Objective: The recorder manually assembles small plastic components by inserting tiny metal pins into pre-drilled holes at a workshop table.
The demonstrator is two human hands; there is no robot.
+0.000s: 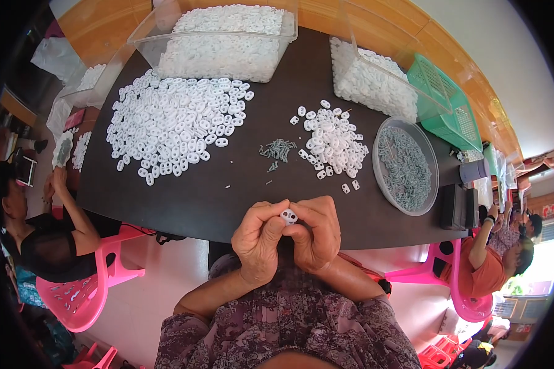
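Close to the table's front edge, a small white oval plastic piece (289, 216) with two dark holes is pinched between my hands. My left hand (256, 241) grips it from the left with thumb and forefinger. My right hand (319, 238) closes on it from the right, fingers curled. Whether a screw is also in the fingers cannot be made out. Beyond my hands lies a small heap of grey screws (278, 149). A pile of white two-holed pieces (335, 140) is right of it, and a larger pile of white oval pieces (175, 123) spreads to the left.
A round clear tray (436, 178) of grey screws stands right. Clear bins (271, 67) (351, 92) of white pieces and a green basket (440, 117) line the back of the dark table (184, 209). People sit on pink chairs (104, 280) at both sides.
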